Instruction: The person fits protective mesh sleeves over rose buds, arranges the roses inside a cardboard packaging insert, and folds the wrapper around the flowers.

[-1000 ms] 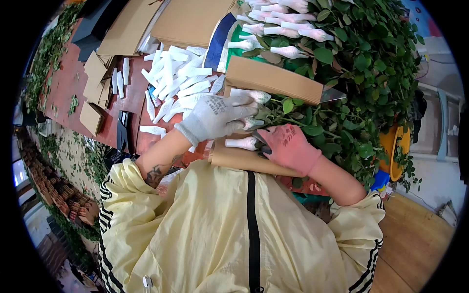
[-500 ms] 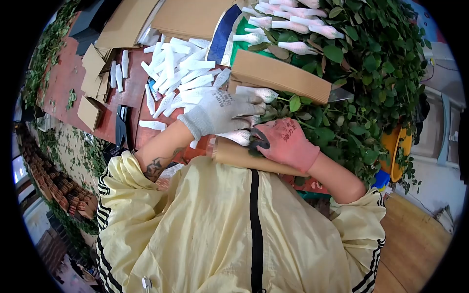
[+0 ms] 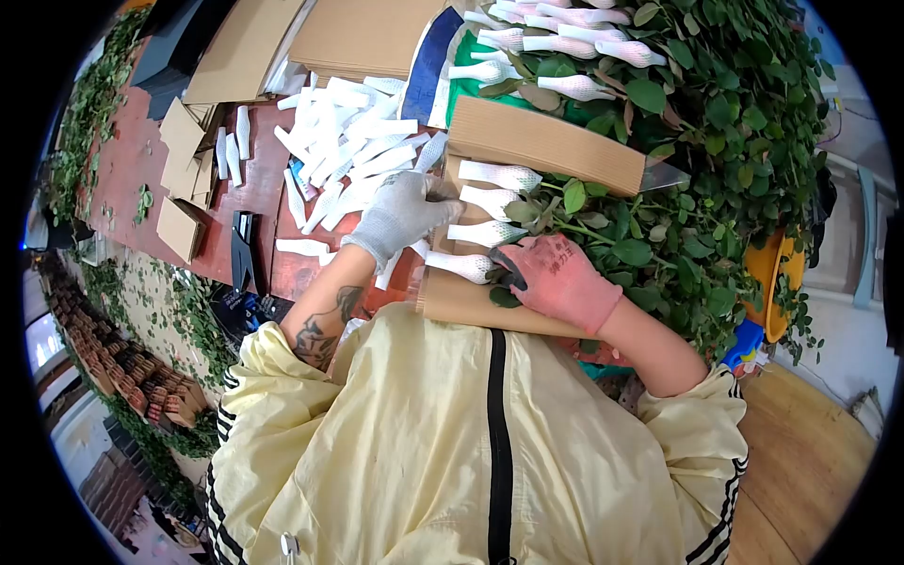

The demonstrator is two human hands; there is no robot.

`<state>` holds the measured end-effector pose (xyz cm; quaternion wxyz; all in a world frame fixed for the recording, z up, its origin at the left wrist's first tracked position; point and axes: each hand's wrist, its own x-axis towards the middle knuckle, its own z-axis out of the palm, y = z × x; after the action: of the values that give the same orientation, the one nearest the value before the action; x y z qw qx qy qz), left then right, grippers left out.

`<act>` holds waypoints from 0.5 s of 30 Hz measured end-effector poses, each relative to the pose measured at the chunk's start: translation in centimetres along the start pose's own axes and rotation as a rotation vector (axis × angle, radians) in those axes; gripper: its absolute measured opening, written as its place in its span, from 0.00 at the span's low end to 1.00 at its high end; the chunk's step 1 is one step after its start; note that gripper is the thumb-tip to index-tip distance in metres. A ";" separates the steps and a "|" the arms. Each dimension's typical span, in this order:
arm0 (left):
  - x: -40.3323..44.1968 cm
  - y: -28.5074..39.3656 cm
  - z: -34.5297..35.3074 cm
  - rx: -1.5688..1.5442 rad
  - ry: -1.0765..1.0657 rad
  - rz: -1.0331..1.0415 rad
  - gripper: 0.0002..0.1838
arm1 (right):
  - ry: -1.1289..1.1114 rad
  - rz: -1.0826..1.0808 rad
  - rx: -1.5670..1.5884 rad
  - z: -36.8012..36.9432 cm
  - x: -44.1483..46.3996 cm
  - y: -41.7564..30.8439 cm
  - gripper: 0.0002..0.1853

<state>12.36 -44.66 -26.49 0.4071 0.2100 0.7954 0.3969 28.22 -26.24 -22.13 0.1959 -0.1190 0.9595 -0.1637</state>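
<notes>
In the head view, my left hand [image 3: 403, 217], in a grey glove, is over the left edge of a cardboard sheet [image 3: 437, 301]. Its fingers are apart, near the narrow ends of the white net sleeves. My right hand [image 3: 557, 281], in a pink glove with dark fingertips, is curled beside the nearest netted flower [image 3: 461, 266]. What its fingers close around is hidden. Above that flower lie others in a column: one netted flower [image 3: 485, 234], a second netted flower [image 3: 490, 201] and a third netted flower [image 3: 499, 176]. Their leafy stems [image 3: 603, 226] point right.
Loose white net sleeves [image 3: 353, 141] are heaped on the red table [image 3: 122, 179]. A black stapler-like tool [image 3: 247, 252] stands left of my forearm. An upright cardboard flap [image 3: 546, 146] borders the flowers; more netted flowers [image 3: 574, 42] and dense foliage [image 3: 744, 122] lie beyond.
My left hand has drawn back leftward off the flowers, uncovering the column of netted heads. My right hand has shifted only slightly down and right.
</notes>
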 end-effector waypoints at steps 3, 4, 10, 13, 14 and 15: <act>0.4 -0.1 0.5 0.082 0.067 0.025 0.15 | 0.015 0.042 0.075 0.4 -0.2 0.1 0.23; 0.4 -0.4 0.7 0.103 0.086 0.046 0.16 | 0.030 0.029 0.082 0.5 -0.1 0.2 0.23; -0.1 1.4 0.7 0.246 0.015 -0.003 0.16 | 0.004 -0.007 0.101 0.4 -0.1 0.5 0.21; -0.4 1.8 0.3 0.300 -0.022 0.012 0.16 | 0.006 -0.018 -0.009 -1.2 -0.4 -0.3 0.21; -0.5 1.9 0.3 0.317 -0.039 0.017 0.16 | -0.046 0.024 -0.095 -1.8 -0.3 -0.6 0.20; -0.7 1.9 0.4 0.333 -0.058 0.020 0.16 | -0.049 0.018 -0.091 -1.7 -0.1 -0.6 0.20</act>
<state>13.05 -43.81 -24.80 0.3854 0.2937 0.8360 0.2574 27.70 -26.26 -20.37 0.2151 -0.1230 0.9620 -0.1149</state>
